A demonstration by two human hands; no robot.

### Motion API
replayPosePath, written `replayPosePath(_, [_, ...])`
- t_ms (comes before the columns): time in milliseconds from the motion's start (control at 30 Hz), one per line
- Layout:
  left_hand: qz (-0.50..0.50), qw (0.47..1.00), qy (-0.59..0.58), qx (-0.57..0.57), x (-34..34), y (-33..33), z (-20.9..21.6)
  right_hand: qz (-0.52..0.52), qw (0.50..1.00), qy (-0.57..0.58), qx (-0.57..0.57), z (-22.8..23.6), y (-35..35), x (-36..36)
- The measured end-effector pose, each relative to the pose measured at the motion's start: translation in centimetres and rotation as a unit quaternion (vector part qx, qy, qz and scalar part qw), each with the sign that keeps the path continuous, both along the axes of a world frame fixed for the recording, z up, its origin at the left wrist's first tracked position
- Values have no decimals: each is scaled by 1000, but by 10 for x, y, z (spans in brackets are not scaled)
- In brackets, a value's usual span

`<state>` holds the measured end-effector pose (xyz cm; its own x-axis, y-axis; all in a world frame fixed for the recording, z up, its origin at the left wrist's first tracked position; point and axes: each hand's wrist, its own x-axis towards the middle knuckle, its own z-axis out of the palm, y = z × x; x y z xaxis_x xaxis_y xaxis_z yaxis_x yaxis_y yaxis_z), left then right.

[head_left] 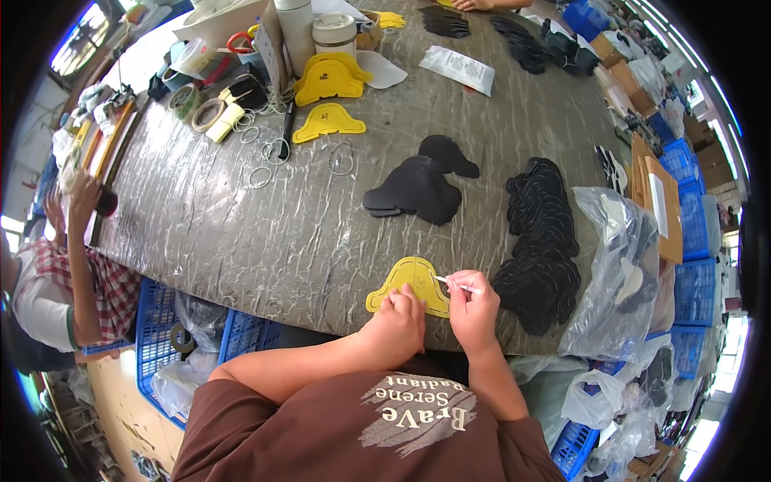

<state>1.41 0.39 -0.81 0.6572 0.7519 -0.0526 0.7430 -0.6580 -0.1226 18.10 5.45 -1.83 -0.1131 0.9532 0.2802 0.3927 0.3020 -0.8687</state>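
Note:
A yellow, bell-shaped template (417, 277) with slots along its edge lies flat near the table's front edge. My left hand (395, 321) rests on its lower part, fingertips down on the surface and nothing grasped. In my right hand (474, 312) is a thin white marking pen (451, 283), pinched between thumb and fingers, its tip at a slot on the template's right side. Whether a piece lies under the template is hidden. Beyond it sit stacked black cut pieces (418, 189). A long overlapping row of black pieces (540, 241) lies to the right.
More yellow templates (329, 120) lie at the back left, near tape rolls (209, 115), a black pen (287, 131) and a white bottle (295, 32). A clear plastic bag (614, 273) hangs over the right edge. Another person (68, 281) is at the left; a co-worker's hand (474, 4) shows at the far edge.

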Motion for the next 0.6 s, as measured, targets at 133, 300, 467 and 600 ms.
replayPosePath(133, [-1,1000,-2,-14,-1,1,1,-1,1000,2,15,-4,-13,7])
replayPosePath(300, [-7,1000,1,-11,-1,0,0,-10,1000,-11,22,-5,-33,17])
replayPosePath(467, [-13,1000,1,-7,-2,1,4,-30,999,-11,28,2,-41,24])
replayPosePath(600, [-12,1000,18,-13,-1,3,6,-34,998,-41,37,4,-47,28])
